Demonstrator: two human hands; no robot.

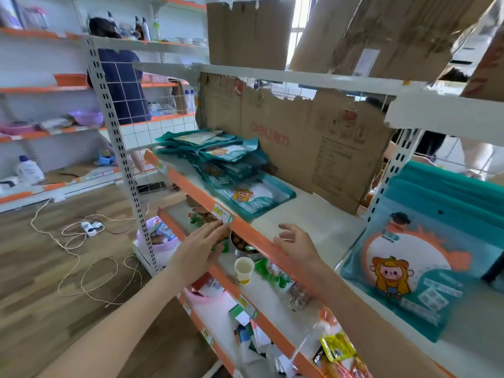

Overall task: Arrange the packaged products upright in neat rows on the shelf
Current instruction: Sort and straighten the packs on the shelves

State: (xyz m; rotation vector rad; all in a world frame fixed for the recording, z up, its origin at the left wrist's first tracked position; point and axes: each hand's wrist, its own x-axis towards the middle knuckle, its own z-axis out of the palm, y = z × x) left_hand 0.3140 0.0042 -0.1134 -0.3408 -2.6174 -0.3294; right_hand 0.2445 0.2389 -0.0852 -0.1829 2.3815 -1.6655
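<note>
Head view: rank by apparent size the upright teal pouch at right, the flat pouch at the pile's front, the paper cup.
1. Upright teal pouch, largest, though it sits nearest the camera, so that inflates it.
2. Flat front pouch; probably the same product.
3. Paper cup, clearly smallest.

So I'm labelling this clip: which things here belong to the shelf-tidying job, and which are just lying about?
Job: heap of flat teal cartoon pouches; upright teal pouches; white shelf board with orange edge; left hand; right hand.

Lying about: torn brown cardboard sheet; white paper cup; white cable on floor.
</note>
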